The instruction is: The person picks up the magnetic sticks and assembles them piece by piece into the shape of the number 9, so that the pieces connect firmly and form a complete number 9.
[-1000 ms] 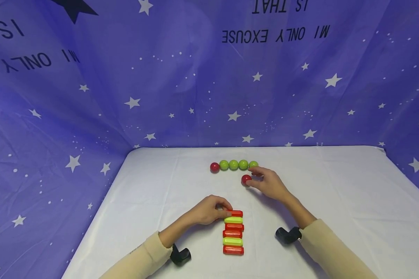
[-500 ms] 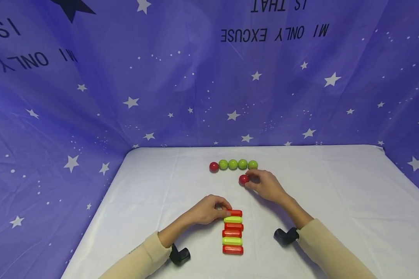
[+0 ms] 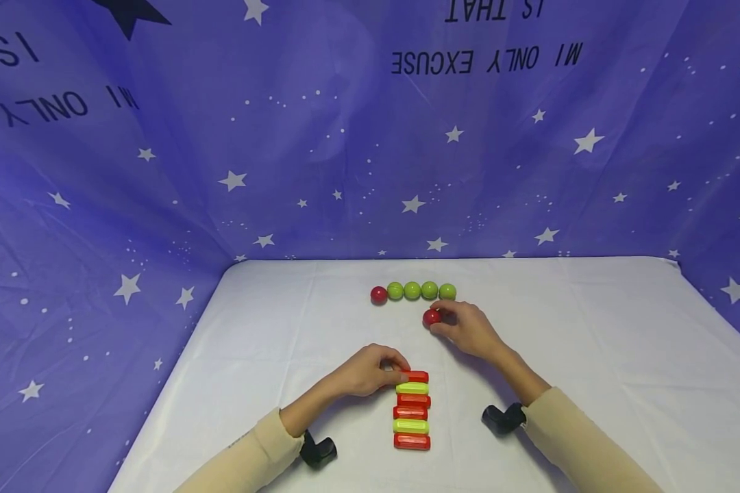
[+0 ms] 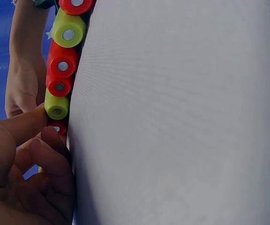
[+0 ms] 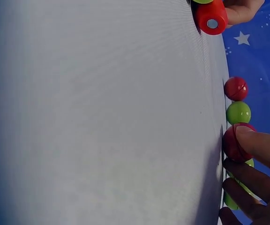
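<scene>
White cloth [image 3: 592, 356] covers the bench [image 3: 271, 308] we look down on; nearest us, six short rods [image 3: 410, 412], red and yellow-green, lie side by side in a column, with silvery discs [image 4: 63, 66] in the ends that show; at its far end the left hand [image 3: 368, 371] pinches the left end of the farthest red rod [image 3: 418, 376]; beyond, the right hand [image 3: 471, 332] has a narrow grip, thumb and fingers holding a red ball [image 3: 431, 318]; we cannot tell whether that ball touches the cloth; we judge the step in hand to be handling the ball while the rod is steadied; the next move calls for a firm pinch, since a loosed ball could roll; we see no container; farther back, four green balls [image 3: 412, 290] run in a line, a second red ball [image 3: 379, 295] at its left end; behind hangs a purple, starry backdrop [image 3: 321, 137].
</scene>
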Tool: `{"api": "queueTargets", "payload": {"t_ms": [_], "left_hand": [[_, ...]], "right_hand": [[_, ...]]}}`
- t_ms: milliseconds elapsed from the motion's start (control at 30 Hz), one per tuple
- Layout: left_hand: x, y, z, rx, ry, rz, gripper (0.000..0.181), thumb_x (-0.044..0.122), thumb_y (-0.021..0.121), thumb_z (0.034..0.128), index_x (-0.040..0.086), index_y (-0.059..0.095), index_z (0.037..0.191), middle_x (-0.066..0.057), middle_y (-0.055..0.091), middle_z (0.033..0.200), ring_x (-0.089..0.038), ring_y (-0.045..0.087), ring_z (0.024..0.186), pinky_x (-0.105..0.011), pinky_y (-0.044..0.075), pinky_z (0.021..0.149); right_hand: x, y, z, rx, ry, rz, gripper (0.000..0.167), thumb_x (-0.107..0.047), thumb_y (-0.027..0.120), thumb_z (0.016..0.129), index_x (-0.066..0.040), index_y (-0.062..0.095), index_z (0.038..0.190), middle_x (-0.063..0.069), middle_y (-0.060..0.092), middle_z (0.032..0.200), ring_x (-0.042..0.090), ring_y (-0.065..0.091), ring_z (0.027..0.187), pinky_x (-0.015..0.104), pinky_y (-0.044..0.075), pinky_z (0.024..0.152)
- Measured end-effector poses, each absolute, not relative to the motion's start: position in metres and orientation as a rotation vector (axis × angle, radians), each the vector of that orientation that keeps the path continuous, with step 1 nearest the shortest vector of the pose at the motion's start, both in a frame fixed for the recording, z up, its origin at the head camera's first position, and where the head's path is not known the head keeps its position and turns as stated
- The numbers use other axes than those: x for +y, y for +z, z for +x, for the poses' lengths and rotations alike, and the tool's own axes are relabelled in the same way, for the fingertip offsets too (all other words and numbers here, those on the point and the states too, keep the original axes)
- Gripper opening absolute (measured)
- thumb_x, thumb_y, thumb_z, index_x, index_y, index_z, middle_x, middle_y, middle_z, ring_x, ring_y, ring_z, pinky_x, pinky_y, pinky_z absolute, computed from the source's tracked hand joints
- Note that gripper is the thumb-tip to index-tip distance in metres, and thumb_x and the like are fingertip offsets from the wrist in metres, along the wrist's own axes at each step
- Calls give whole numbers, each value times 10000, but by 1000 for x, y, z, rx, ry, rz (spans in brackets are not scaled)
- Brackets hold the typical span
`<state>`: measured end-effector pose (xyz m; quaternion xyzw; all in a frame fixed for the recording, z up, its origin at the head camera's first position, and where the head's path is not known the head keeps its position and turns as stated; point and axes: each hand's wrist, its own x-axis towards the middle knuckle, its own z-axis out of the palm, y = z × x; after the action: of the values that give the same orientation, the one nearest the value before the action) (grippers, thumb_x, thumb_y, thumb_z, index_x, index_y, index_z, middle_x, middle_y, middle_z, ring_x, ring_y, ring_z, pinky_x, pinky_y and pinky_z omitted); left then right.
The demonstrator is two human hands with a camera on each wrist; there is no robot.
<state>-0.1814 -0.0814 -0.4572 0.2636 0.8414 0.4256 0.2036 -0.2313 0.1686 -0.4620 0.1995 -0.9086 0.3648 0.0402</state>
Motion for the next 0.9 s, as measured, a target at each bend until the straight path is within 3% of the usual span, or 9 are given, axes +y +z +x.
{"api": "queueTargets", "payload": {"t_ms": [333, 633, 900], "left_hand": [[-82, -457, -181, 2349, 1180, 746, 137, 186, 706, 926, 95, 727, 1026, 80, 627, 832, -66, 510, 632, -220, 425, 606], [-81, -454, -181, 2353, 1140, 741, 147, 205, 698, 933, 111, 729, 1041, 80, 616, 853, -91, 509, 714, -241, 418, 653], [-82, -449, -180, 2338, 1111, 761, 176, 201, 679, 947, 74, 716, 1063, 14, 579, 736, -92, 498, 579, -237, 412, 583]], "right_hand": [[169, -461, -226, -2748, 1170, 582, 340, -128, 805, 818, -36, 690, 1124, 21, 693, 914, 208, 606, 845, 418, 455, 791], [174, -453, -212, -2767, 1226, 552, 273, -175, 807, 827, -95, 690, 1060, 1, 705, 939, 247, 647, 944, 490, 470, 869], [182, -455, -202, -2830, 1211, 548, 284, -163, 802, 829, -95, 680, 1077, -33, 682, 932, 180, 608, 876, 422, 479, 815]]}}
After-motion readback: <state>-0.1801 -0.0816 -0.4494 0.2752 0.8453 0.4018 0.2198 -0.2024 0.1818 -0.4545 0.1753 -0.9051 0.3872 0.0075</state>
